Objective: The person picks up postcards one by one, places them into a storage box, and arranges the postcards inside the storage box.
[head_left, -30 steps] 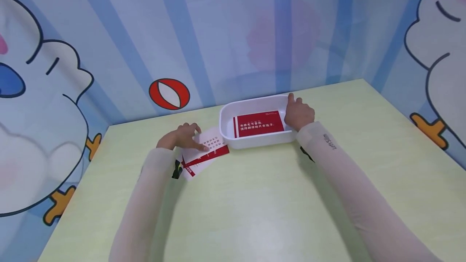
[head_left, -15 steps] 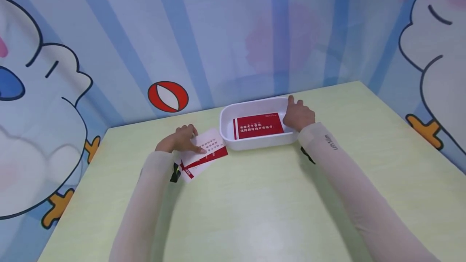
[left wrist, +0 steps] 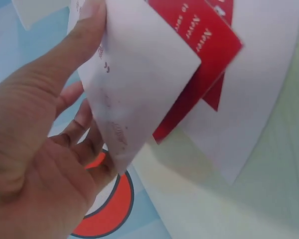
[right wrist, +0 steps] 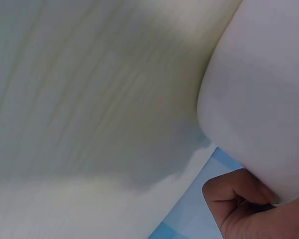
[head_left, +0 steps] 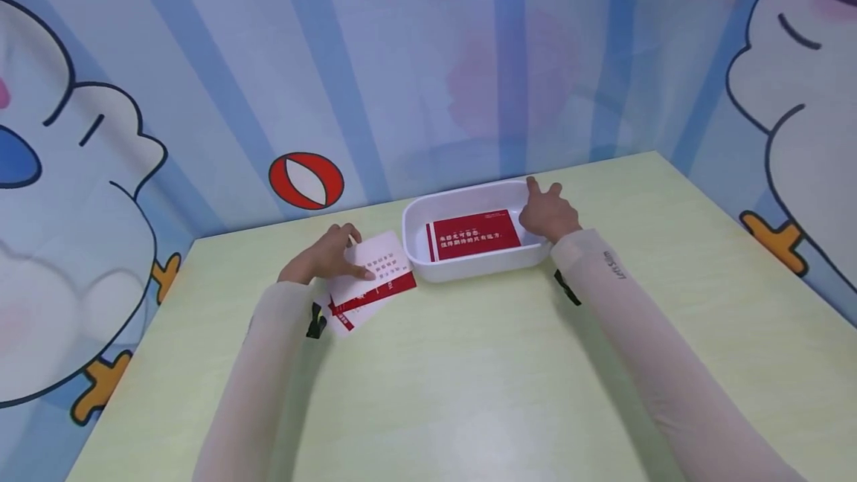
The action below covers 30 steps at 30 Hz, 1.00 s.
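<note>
My left hand (head_left: 329, 254) pinches a white card with small print (head_left: 368, 268), thumb on its face and the other fingers at its far edge. In the left wrist view that card (left wrist: 139, 64) stands tilted above a red card (left wrist: 209, 55) with white lettering and another white card (left wrist: 259, 94) lower down. My right hand (head_left: 550, 213) grips the right end of a white plastic box (head_left: 428, 271), its fingers curled at the rim in the right wrist view. Inside the box lies a red card (head_left: 475, 235) with white characters.
The pale green table (head_left: 428, 393) ends at the back against a blue striped backdrop (head_left: 415, 80) with cartoon figures and a red ball print (head_left: 306, 181). Black straps (head_left: 316, 320) show at the wrists. The box stands near the table's back edge.
The white card in my left hand has risen and tilted slightly over the cards beneath. My right hand stays on the box, which has not clearly moved. The head view has shifted a little.
</note>
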### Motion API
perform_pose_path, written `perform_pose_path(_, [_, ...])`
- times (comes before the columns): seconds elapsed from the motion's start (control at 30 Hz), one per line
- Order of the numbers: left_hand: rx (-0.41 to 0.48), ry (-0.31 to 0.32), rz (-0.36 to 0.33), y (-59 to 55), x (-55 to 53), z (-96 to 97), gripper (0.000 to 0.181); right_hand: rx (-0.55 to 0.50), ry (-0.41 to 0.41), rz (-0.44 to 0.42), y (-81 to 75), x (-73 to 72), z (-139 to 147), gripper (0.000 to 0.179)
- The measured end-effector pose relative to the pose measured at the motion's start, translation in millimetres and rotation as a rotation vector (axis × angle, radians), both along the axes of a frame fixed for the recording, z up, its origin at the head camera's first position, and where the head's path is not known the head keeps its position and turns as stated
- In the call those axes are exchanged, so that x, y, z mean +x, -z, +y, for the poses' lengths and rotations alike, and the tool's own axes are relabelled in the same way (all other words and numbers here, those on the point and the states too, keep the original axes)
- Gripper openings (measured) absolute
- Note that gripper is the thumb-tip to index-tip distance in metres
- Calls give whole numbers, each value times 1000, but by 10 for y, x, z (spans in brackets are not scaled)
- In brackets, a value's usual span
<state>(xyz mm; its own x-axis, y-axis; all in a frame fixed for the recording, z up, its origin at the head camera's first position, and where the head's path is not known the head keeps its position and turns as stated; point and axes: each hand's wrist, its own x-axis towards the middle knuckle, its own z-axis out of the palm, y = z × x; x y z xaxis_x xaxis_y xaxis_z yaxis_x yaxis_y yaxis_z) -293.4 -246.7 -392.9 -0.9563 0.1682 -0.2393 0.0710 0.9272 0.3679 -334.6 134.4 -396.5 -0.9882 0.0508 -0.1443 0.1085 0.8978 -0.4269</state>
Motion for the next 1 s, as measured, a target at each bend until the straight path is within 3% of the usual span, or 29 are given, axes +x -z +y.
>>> perform_pose_path(0.17, [42,16,26,-8,-5,-55,65,11,8,21,2,23,-13,73])
perform_pose_path(0.5, [152,-44,108,-46,-71,-123,35,44,32,48,-10,37,-29,73])
perform_pose_path(1.0, [237,-126,145,-116,-61,-159,35,40,33,64,14,53,-42,74])
